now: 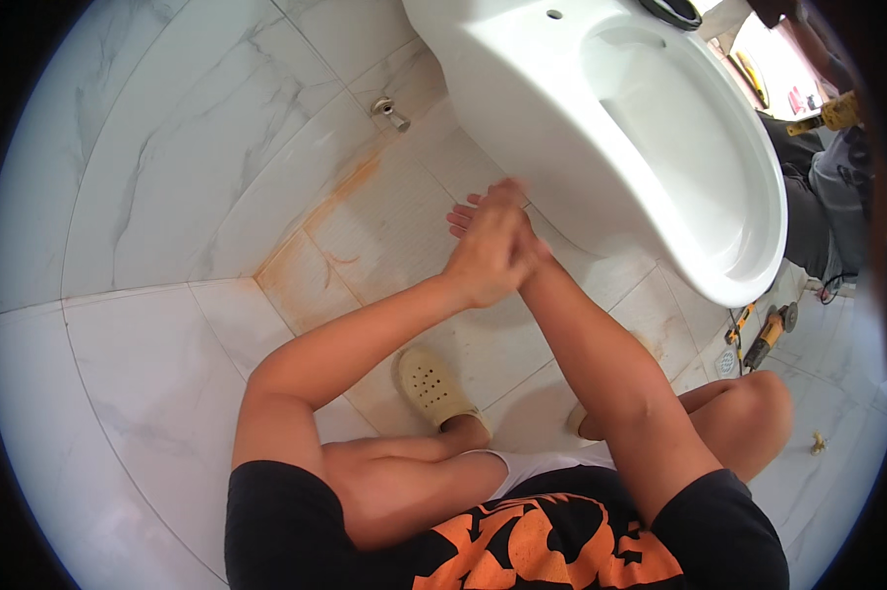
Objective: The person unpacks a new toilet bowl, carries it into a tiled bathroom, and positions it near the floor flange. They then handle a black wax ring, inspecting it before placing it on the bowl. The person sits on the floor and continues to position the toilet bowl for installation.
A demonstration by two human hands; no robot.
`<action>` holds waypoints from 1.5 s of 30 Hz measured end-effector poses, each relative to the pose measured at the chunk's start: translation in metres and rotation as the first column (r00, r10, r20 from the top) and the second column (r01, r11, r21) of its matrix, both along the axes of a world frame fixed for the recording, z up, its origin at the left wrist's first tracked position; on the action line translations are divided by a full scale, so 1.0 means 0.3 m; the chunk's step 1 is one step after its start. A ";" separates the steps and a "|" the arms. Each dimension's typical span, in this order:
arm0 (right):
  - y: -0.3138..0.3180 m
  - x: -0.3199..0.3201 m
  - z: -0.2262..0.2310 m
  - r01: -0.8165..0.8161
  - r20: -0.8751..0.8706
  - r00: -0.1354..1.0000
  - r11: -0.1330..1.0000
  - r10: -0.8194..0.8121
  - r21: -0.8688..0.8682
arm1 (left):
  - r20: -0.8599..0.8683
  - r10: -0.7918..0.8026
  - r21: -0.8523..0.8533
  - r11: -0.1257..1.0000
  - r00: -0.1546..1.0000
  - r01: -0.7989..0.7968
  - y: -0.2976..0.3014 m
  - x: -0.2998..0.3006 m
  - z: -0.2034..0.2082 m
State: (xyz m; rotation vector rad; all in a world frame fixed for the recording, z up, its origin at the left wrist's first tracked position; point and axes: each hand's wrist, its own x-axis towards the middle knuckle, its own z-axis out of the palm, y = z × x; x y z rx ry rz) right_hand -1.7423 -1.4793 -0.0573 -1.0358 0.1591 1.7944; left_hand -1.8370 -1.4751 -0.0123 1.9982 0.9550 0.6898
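Your left hand (485, 258) lies flat over your right hand (507, 211), palms pressed together, fingers extended, holding nothing. The white ceramic toilet bowl (650, 128) stands just right of and above them, not touching.

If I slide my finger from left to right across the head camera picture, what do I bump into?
Rusty orange stain on the floor tiles → small metal water valve on the wall → clasped hands → white ceramic toilet bowl → yellow power tool on the floor.
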 end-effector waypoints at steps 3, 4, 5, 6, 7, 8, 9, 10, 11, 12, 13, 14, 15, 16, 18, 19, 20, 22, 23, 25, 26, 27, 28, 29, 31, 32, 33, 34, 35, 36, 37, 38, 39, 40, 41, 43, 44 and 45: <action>-0.058 -0.006 0.059 0.090 -0.384 0.923 0.989 -0.037 0.121 | -0.080 -0.363 0.594 0.730 0.928 0.337 0.055 -0.034 -0.047; -0.071 0.011 0.094 0.097 -0.430 0.903 0.981 -0.017 0.165 | -0.082 -0.428 0.636 0.673 0.900 0.378 0.086 -0.051 -0.054; -0.085 0.033 0.133 0.089 -0.420 0.908 0.978 -0.001 0.189 | -0.076 -0.490 0.663 0.626 0.869 0.411 0.109 -0.069 -0.057; -0.091 0.055 0.174 0.066 -0.363 0.932 0.980 0.006 0.186 | -0.080 -0.466 0.689 0.613 0.881 0.387 0.120 -0.083 -0.059; -0.096 0.081 0.217 0.035 -0.321 0.946 0.970 0.045 0.239 | -0.077 -0.437 0.712 0.605 0.896 0.356 0.136 -0.094 -0.061; -0.110 0.108 0.264 -0.038 -0.145 0.988 0.986 0.061 0.160 | -0.138 -0.411 0.729 0.573 0.901 0.373 0.150 -0.105 -0.065; -0.120 0.136 0.314 -0.107 -0.022 0.994 0.986 0.111 0.131 | -0.157 -0.399 0.570 0.711 0.904 0.413 0.161 -0.115 -0.073; -0.143 0.166 0.368 -0.155 0.104 0.983 0.987 0.151 0.036 | -0.240 -0.400 0.370 0.805 0.885 0.464 0.173 -0.130 -0.086; -0.181 0.208 0.435 -0.396 0.361 0.867 0.914 0.342 0.086 | -0.300 -0.402 0.172 0.869 0.865 0.464 0.176 -0.152 -0.102; -0.214 0.260 0.514 -0.609 0.589 0.651 0.793 0.480 0.027 | -0.535 -0.339 0.041 0.905 0.774 0.424 0.201 -0.162 -0.127; -0.231 0.309 0.591 -0.699 0.605 0.577 0.715 0.549 0.019 | -0.668 -0.261 -0.015 0.941 0.697 0.338 0.218 -0.190 -0.153; -0.248 0.345 0.662 -0.784 0.625 0.494 0.620 0.605 0.019 | -0.678 -0.247 -0.028 0.950 0.692 0.311 0.237 -0.214 -0.183; -0.272 0.357 0.729 -0.779 0.728 0.446 0.626 0.521 0.029 | -0.629 -0.218 0.003 0.959 0.746 0.282 0.258 -0.256 -0.206; -0.302 0.367 0.787 -0.777 0.824 0.389 0.628 0.413 0.053 | -0.615 -0.201 -0.008 0.968 0.762 0.250 0.272 -0.285 -0.232; -0.325 0.403 0.894 -0.806 0.946 0.149 0.589 0.288 -0.053 | -0.563 -0.158 -0.052 0.986 0.811 0.156 0.298 -0.322 -0.266; -0.326 0.426 0.938 -0.814 0.977 0.019 0.571 0.210 -0.107 | -0.550 -0.139 -0.093 0.990 0.823 0.105 0.307 -0.331 -0.271; -0.322 0.454 0.982 -0.791 0.968 0.024 0.597 0.251 -0.136 | -0.478 -0.098 -0.057 0.995 0.873 0.080 0.314 -0.334 -0.268; -0.317 0.482 1.010 -0.730 0.991 0.000 0.678 0.130 -0.089 | -0.304 -0.062 -0.032 0.998 0.951 0.055 0.328 -0.314 -0.240; -0.310 0.495 1.010 -0.744 0.983 -0.164 0.664 -0.080 -0.070 | -0.254 -0.072 0.044 0.995 0.965 0.086 0.337 -0.296 -0.215; -0.284 0.524 0.994 -0.740 0.938 -0.278 0.669 -0.207 -0.071 | -0.214 -0.126 0.120 0.981 0.969 0.154 0.377 -0.258 -0.140; -0.282 0.538 0.994 -0.648 0.958 -0.288 0.734 0.011 -0.203 | -0.150 -0.146 0.126 0.978 0.978 0.166 0.384 -0.235 -0.097; -0.275 0.546 0.979 -0.686 0.957 -0.268 0.719 -0.113 -0.107 | -0.115 -0.139 0.110 0.982 0.984 0.151 0.390 -0.222 -0.049; -0.268 0.546 0.952 -0.680 0.950 -0.255 0.732 -0.179 -0.044 | -0.081 -0.127 0.097 0.986 0.989 0.134 0.397 -0.204 0.002; -0.260 0.545 0.927 -0.676 0.940 -0.241 0.737 -0.241 0.016 | -0.024 -0.120 0.128 0.984 0.992 0.122 0.403 -0.183 0.054; -0.252 0.547 0.890 -0.701 0.912 -0.281 0.713 -0.299 0.018 | 0.077 -0.122 0.179 0.978 0.990 0.107 0.406 -0.135 0.158; -0.252 0.555 0.880 -0.728 0.893 -0.319 0.686 -0.317 -0.016 | 0.084 -0.122 0.153 0.982 0.989 0.108 0.400 -0.113 0.208; -0.251 0.560 0.869 -0.749 0.879 -0.352 0.660 -0.320 -0.060 | 0.086 -0.123 0.131 0.985 0.989 0.111 0.393 -0.094 0.254; -0.255 0.562 0.858 -0.752 0.858 -0.383 0.656 -0.344 -0.072 | 0.091 -0.119 0.116 0.987 0.989 0.108 0.379 -0.069 0.295; -0.255 0.565 0.846 -0.747 0.838 -0.405 0.661 -0.366 -0.072 | 0.166 -0.112 0.157 0.984 0.980 0.086 0.367 -0.038 0.323; -0.258 0.567 0.837 -0.740 0.823 -0.423 0.669 -0.378 -0.073 | 0.241 -0.108 0.196 0.979 0.965 0.060 0.354 -0.008 0.346; -0.263 0.569 0.829 -0.743 0.794 -0.445 0.666 -0.415 -0.068 | 0.273 -0.129 0.227 0.972 0.953 0.066 0.342 0.012 0.364; -0.266 0.572 0.821 -0.744 0.770 -0.461 0.665 -0.441 -0.065 | 0.285 -0.171 0.273 0.958 0.943 0.091 0.335 0.021 0.382; -0.269 0.573 0.811 -0.746 0.751 -0.476 0.662 -0.457 -0.070 | 0.252 -0.233 0.311 0.939 0.939 0.149 0.330 0.026 0.394; -0.272 0.577 0.804 -0.738 0.746 -0.492 0.669 -0.449 -0.084 | 0.250 -0.282 0.341 0.921 0.926 0.188 0.323 0.029 0.403; -0.272 0.581 0.793 -0.732 0.743 -0.496 0.676 -0.449 -0.080 | 0.235 -0.274 0.348 0.919 0.933 0.183 0.318 0.030 0.409; -0.279 0.585 0.772 -0.702 0.742 -0.513 0.708 -0.432 -0.074 | 0.254 -0.248 0.326 0.932 0.935 0.159 0.311 0.031 0.418; -0.284 0.585 0.758 -0.695 0.749 -0.512 0.716 -0.422 -0.072 | 0.289 -0.252 0.333 0.931 0.924 0.150 0.307 0.035 0.424; -0.287 0.582 0.744 -0.687 0.754 -0.513 0.723 -0.411 -0.074 | 0.284 -0.221 0.283 0.949 0.933 0.139 0.303 0.039 0.430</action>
